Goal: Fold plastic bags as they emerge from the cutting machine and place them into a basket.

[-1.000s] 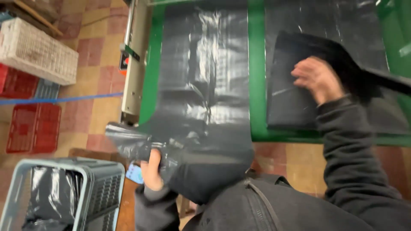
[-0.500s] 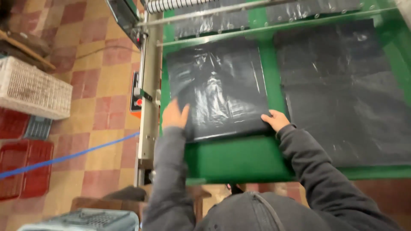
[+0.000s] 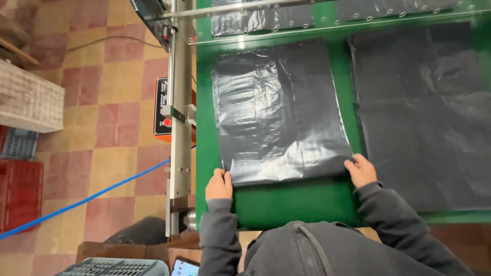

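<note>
Bags (image 3: 281, 112), black plastic, lie flat as a stack on the green table (image 3: 286, 204), centre of the frame, near edge toward the person. Left hand (image 3: 219, 185) is at the lower left corner, fingers curled over the edge and seemingly pinching it. Right hand (image 3: 361, 170) is at the lower right corner, fingers bent onto the film; can't tell whether it really grips or only presses.

If you ask me, the trick here is keeping both corners level and the pull even, because thin film like this wrinkles and slides the moment one side leads. The top surface already shows creases toward the upper left.

Around it: a second stack (image 3: 424, 117) lies right of centre, just beside the first with a strip of green between, so a sloppy drag could catch its edge. More film hangs under a clear bar (image 3: 332, 23) along the top. A metal rail (image 3: 180, 128) with an orange control box (image 3: 163, 110) runs down the left of the table. Lower left has a blue hose (image 3: 87, 199) over the tiled floor, red crates (image 3: 20, 194), and a grey crate (image 3: 112, 267) at the bottom edge.
</note>
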